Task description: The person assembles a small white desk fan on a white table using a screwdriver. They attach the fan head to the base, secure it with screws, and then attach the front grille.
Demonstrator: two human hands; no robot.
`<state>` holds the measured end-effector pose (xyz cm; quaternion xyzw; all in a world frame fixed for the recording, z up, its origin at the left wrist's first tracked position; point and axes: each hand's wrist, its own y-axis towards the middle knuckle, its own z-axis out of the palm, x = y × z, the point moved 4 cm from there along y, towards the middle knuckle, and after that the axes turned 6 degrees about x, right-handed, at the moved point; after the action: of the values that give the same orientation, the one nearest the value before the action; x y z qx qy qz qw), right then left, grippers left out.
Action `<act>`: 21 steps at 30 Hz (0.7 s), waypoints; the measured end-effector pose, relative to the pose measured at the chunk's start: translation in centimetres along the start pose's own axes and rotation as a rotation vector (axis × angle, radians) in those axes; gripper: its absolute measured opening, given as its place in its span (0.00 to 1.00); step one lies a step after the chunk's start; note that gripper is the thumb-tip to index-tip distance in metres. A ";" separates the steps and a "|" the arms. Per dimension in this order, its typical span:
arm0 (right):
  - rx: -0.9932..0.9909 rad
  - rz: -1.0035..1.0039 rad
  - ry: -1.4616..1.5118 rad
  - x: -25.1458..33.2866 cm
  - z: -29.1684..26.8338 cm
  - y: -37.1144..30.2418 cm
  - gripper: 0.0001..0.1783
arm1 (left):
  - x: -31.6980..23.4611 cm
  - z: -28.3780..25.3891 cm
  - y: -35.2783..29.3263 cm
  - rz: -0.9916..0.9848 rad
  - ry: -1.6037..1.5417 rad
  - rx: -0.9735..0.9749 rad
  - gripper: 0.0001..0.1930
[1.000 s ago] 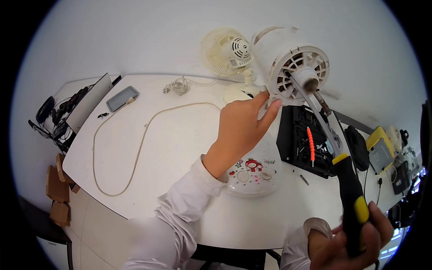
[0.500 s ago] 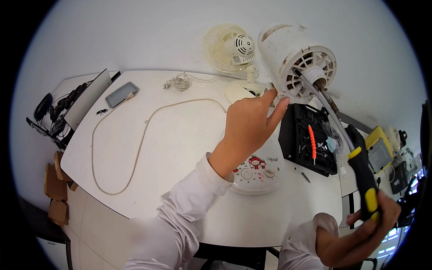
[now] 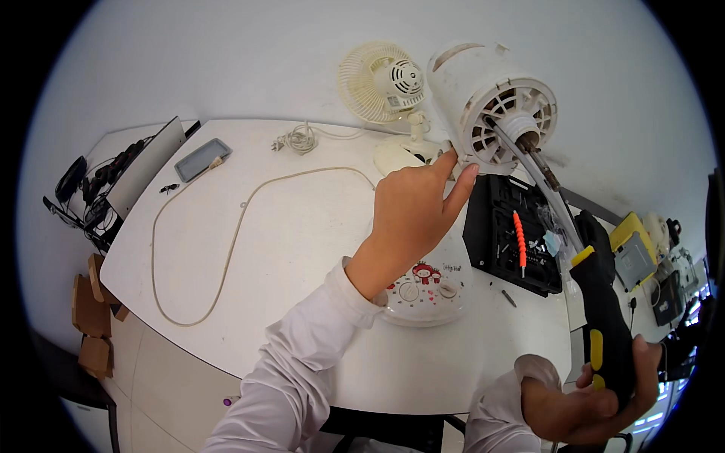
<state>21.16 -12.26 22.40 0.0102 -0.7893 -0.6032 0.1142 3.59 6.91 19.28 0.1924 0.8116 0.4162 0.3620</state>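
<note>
My left hand (image 3: 411,200) pinches the lower rim of a white fan motor housing (image 3: 461,90) between thumb and index finger, keeping it tilted. The housing's slotted round end faces me, with a threaded collar and a brownish shaft at its centre. In my right hand (image 3: 596,411), at the lower right, the black and yellow handle of a long screwdriver (image 3: 604,317) is gripped. Its metal blade reaches up to the slots beside the collar; the tip is hard to make out there. Below my left wrist lies a white fan base (image 3: 430,306) with cartoon prints and knobs, partly hidden by my arm.
A cream desk fan (image 3: 389,83) stands at the back beside a coiled cord (image 3: 298,139). An open black tool case (image 3: 510,234) holds an orange flexible rod (image 3: 519,241). A long cable (image 3: 234,249) curves across the white table from a grey tray (image 3: 202,158).
The screwdriver handle has turned, and my right hand has shifted slightly left and down with it. My left hand keeps its hold on the housing. The whole view has moved a little.
</note>
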 end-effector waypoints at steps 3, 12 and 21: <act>0.000 -0.210 0.096 0.5 0.6 0.8 0.27 | 0.1 0.0 -0.1 0.004 0.004 -0.011 0.15; -0.072 -0.619 0.283 1.6 1.0 2.4 0.23 | -0.1 -0.2 0.0 -0.013 0.074 0.065 0.16; 0.118 -0.289 0.109 2.2 0.6 1.4 0.20 | 0.6 -0.4 -0.4 -0.035 0.116 0.082 0.17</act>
<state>19.09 -11.61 23.97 0.1628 -0.8063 -0.5645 0.0683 2.88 6.83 18.87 0.1686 0.8508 0.3866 0.3134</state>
